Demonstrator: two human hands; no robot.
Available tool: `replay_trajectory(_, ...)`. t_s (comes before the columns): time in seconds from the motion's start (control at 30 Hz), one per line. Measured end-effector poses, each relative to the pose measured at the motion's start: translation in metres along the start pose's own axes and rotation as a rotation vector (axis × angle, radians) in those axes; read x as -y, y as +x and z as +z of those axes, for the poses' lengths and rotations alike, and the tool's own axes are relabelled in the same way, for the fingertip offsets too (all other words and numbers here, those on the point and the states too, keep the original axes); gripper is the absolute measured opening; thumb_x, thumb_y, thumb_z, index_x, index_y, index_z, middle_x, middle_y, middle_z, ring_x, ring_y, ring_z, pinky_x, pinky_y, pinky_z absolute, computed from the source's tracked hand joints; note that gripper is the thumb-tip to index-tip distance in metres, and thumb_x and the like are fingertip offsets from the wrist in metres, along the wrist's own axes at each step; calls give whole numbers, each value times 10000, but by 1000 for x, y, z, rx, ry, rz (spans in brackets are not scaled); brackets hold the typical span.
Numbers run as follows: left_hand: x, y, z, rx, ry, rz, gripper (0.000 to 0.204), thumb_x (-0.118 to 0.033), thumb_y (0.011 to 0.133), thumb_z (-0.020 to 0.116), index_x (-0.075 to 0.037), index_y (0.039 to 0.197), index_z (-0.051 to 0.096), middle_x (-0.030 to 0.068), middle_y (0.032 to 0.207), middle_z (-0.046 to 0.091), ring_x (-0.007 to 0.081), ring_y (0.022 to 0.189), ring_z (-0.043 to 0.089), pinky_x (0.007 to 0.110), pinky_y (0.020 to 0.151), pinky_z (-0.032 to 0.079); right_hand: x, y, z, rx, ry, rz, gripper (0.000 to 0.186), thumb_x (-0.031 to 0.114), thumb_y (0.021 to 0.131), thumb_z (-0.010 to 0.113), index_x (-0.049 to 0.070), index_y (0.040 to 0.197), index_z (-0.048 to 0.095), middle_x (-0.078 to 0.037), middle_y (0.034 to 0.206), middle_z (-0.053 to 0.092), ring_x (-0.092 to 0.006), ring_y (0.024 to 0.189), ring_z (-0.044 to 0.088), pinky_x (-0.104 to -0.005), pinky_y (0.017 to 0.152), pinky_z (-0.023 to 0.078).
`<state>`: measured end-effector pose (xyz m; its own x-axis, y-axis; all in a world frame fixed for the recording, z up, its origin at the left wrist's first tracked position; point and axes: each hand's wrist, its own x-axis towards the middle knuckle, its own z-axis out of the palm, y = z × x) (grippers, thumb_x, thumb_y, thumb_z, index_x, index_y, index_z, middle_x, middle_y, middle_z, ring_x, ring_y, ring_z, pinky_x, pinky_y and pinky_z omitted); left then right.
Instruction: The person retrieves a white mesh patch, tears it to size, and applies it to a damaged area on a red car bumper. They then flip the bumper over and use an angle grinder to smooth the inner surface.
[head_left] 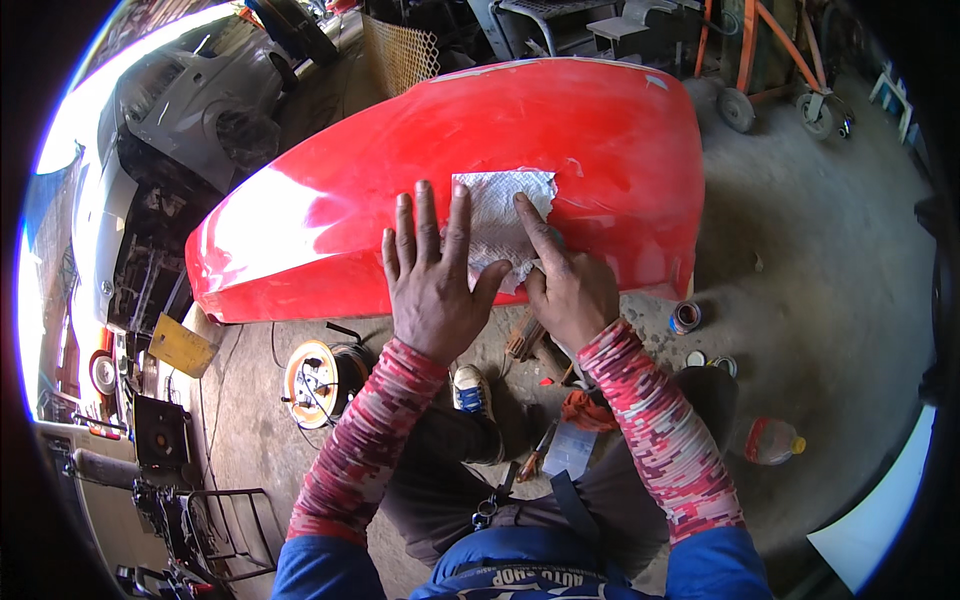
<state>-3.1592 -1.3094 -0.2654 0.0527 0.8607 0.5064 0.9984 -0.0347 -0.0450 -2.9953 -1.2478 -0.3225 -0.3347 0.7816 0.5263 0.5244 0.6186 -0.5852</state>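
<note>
A big red car panel [600,130] lies under both hands. It looks hard, smooth and shiny, so it is likely slippery and too big and heavy to lift with one hand. Its far edge curves away past the fingertips, so I cannot see how thick it is.

The left hand [432,285] lies flat on the panel. Its fingers [428,215] are spread apart and hold nothing; two fingertips rest on the near left edge of a white mesh cloth [500,215].

The right hand [570,295] presses the cloth down with one straight finger [530,225]. Its other fingers are curled together beside the cloth's near corner. I cannot tell if they pinch it.

The cloth lies flat on the panel, between the two hands and just past the fingertips. It looks thin, soft and light, with a torn, ragged right edge. It would bend and could tear, so a corner or an edge is likely the best place to take hold.

Below the wrists, on the floor, lie a small round tin [685,317] and a plastic bottle [768,440]. The tools near the shoe [470,392] are too small to make out.
</note>
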Motion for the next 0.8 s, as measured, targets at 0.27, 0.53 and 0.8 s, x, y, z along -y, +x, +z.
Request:
replay_trajectory(0.27,12,-20,2,-131,-81,-24,790,-390,871,766,-162,1555,445,263,1646,258,466,1516,246,572,1194,240,3,-3,-2,-50,152,-12,794,129,855,726,217,1575,401,-218,908,721,-398,724,707,-507,641,561)
replay_trajectory(0.53,32,20,18,-125,-70,41,1124,-520,700,868,-192,1617,306,262,1654,240,464,1520,243,576,1191,251,2,5,2,-174,79,-4,767,258,838,822,208,1527,488,-204,796,700,-376,678,700,-471,597,537)
replay_trajectory(0.8,35,19,19,-113,-110,24,1108,-437,688,908,-54,1569,354,263,1603,339,445,1482,326,540,1189,289,-1,4,3,-143,103,95,851,207,824,815,211,1569,403,-190,939,737,-379,758,719,-475,647,566)
